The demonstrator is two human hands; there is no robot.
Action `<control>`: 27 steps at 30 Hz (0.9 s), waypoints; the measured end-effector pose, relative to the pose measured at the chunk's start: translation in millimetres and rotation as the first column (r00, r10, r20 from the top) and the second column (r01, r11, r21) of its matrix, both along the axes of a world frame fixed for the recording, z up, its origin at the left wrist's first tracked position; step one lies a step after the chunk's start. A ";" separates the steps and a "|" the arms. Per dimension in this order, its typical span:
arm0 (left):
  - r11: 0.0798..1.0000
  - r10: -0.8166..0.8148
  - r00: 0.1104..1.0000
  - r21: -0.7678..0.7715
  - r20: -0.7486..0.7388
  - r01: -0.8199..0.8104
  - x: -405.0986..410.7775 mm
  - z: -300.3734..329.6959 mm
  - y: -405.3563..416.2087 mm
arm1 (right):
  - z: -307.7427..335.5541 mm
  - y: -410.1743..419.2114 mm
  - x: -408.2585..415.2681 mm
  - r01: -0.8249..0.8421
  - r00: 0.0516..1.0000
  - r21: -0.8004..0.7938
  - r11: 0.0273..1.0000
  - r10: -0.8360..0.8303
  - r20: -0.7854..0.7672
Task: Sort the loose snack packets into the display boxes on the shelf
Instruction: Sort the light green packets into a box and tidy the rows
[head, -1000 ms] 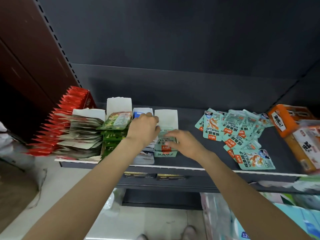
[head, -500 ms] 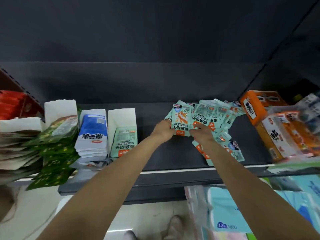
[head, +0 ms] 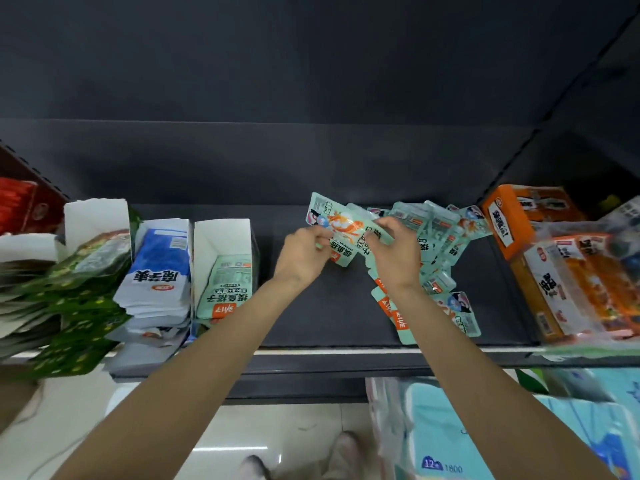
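A heap of loose mint-green snack packets [head: 438, 233] lies on the dark shelf [head: 329, 306], right of centre. My left hand [head: 303, 252] and my right hand [head: 394, 252] together hold a few of these packets [head: 341, 225], lifted just above the shelf at the heap's left edge. More green packets [head: 460, 315] lie by my right wrist near the shelf's front. To the left stands a white display box [head: 242, 233], open at the top, with the same green packets [head: 225, 289] stacked inside.
Left of that box stand a stack of blue-and-white packets [head: 157, 271], green packets [head: 79, 271] in another white box, and red packets [head: 20, 206] at the far left. Orange boxes [head: 554, 258] fill the shelf's right end. Light blue packs [head: 450, 427] sit below.
Both hands left the white display box, moved right to the loose heap, and have taken hold of a few green packets and raised them. The camera has turned right.
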State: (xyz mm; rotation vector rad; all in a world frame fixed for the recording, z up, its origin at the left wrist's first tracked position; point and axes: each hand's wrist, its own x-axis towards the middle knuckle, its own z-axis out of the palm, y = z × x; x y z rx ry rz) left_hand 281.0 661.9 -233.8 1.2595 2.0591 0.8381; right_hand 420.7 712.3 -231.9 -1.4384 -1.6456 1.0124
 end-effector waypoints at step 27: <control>0.971 -0.234 0.700 -0.193 -0.674 0.139 -149.5 51.2 -152.5 | 15.2 -140.2 -150.5 -0.690 0.325 -0.210 0.693 0.556 0.765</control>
